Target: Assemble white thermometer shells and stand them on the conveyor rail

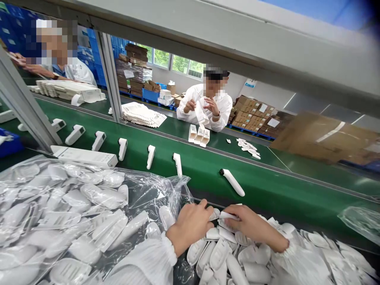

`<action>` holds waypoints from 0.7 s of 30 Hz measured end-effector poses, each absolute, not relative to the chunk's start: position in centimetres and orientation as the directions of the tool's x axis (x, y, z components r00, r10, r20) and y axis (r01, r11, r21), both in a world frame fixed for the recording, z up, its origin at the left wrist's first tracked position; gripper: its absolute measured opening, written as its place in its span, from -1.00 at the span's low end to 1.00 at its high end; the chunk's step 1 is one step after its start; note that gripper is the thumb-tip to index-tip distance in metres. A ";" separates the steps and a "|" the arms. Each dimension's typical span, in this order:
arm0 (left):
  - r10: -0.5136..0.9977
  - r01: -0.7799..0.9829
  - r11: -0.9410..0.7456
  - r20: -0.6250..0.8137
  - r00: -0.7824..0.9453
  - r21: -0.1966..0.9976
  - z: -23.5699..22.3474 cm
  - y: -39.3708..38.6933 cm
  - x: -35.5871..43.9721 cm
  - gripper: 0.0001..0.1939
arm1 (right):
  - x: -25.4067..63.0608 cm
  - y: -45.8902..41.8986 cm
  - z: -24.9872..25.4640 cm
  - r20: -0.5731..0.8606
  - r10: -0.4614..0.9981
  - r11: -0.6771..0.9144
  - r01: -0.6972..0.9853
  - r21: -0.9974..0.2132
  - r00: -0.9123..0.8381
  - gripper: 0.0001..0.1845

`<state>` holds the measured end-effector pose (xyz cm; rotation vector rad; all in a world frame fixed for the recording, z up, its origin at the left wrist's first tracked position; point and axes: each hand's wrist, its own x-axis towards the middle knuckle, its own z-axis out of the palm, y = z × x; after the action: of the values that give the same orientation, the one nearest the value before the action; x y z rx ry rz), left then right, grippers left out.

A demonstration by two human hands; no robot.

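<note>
My right hand point(252, 225) is closed on a white plastic shell point(229, 216), fingers over its top, above a heap of similar white shells point(219, 253). Just left of it, my left hand point(192, 223) has its fingers curled down at the heap's edge. A small white piece point(214, 214) shows at its fingertips; whether the fingers grip it is hidden. A clear plastic bag point(142, 186) spreads beside my left wrist, with many wrapped white parts point(103, 229) under and around it.
Across a green conveyor belt point(198, 174) lie several white handheld devices point(233, 182) in a row. A long white box point(86, 156) rests at the near left edge. Opposite, a co-worker point(204, 107) handles a white carton; another person point(62, 71) works at left. A metal post point(109, 75) stands between.
</note>
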<state>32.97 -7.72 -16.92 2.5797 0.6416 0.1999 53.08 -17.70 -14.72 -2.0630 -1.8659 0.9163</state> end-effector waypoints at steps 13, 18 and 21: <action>0.432 0.418 -0.872 -0.002 0.902 0.253 -16.7 -8.2 32.4 -0.70 | 49.8 -4.9 -15.7 -0.139 0.982 -0.179 0.406 -0.896 0.127 -0.53; 0.367 0.363 -0.887 -0.043 0.929 0.285 -16.2 -8.6 32.2 -0.73 | 47.5 0.3 -18.5 0.020 0.966 -0.183 0.740 -0.647 0.257 -0.62; 0.350 0.350 -0.882 -0.060 0.935 0.314 -15.9 -8.5 32.0 -0.71 | 47.6 0.2 -19.9 0.068 0.951 -0.212 0.796 -0.567 0.302 -0.57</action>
<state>32.00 -8.50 -15.86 2.7684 0.5146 -0.0016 47.60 0.25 -19.95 -2.0697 -1.5486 0.4049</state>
